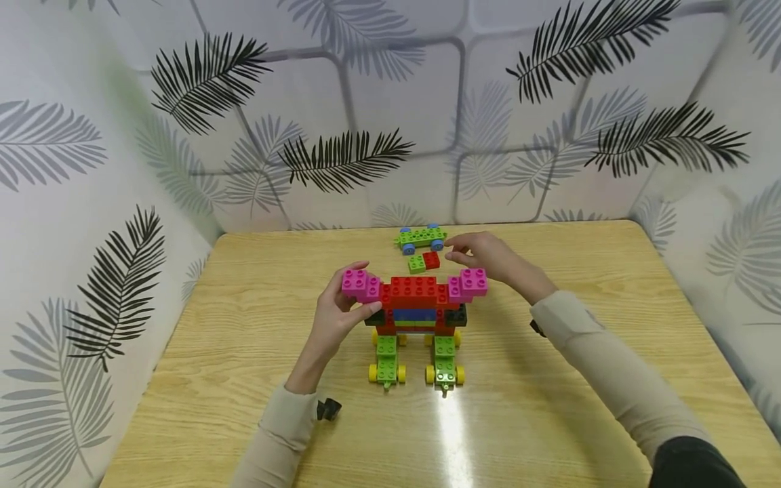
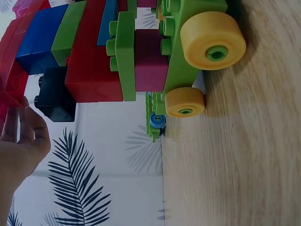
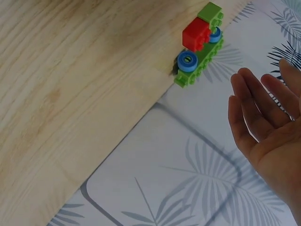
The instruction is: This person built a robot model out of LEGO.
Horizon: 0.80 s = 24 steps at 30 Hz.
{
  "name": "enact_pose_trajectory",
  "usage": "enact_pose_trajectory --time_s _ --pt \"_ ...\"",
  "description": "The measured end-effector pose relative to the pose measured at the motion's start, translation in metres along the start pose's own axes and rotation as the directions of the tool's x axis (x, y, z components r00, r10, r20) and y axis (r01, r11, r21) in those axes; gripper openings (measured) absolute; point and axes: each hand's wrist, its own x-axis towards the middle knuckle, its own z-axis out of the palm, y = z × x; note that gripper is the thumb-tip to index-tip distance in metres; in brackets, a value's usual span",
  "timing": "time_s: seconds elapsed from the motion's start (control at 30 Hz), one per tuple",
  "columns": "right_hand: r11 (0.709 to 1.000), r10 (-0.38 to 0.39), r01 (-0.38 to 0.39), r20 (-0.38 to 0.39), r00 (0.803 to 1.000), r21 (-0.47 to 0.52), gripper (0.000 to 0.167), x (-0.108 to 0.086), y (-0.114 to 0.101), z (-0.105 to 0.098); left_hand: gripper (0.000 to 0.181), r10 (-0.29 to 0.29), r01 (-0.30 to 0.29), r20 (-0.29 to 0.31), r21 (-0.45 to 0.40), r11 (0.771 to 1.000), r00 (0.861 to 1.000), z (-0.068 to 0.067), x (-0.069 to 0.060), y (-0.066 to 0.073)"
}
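A figure built of toy blocks stands upright mid-table, with pink blocks at its upper ends, a red, blue and green body, and green wheeled bases. My left hand holds its upper left side, thumb in front and fingers partly hidden behind the pink blocks. In the left wrist view, the fingers meet a red block near a black block. My right hand hovers with nothing in it, fingers loosely extended, just right of a red block and a green block.
Behind the two small blocks stands a green wheeled base with blue wheels, close to the table's back edge. The wooden table meets leaf-patterned walls at the back and sides.
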Motion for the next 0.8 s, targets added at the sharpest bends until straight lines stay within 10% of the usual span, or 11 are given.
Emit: enact_pose_trajectory --time_s 0.4,0.8 --pt "0.994 -0.096 0.096 -0.008 0.995 -0.056 0.031 0.028 0.010 0.021 0.064 -0.003 0.001 -0.019 -0.084 0.996 1.000 0.003 0.001 -0.002" --pt "0.998 0.022 -0.018 0.063 0.998 -0.066 0.042 0.048 0.030 0.050 0.043 -0.063 0.057 -0.041 -0.128 0.990 0.997 0.008 -0.004 -0.013"
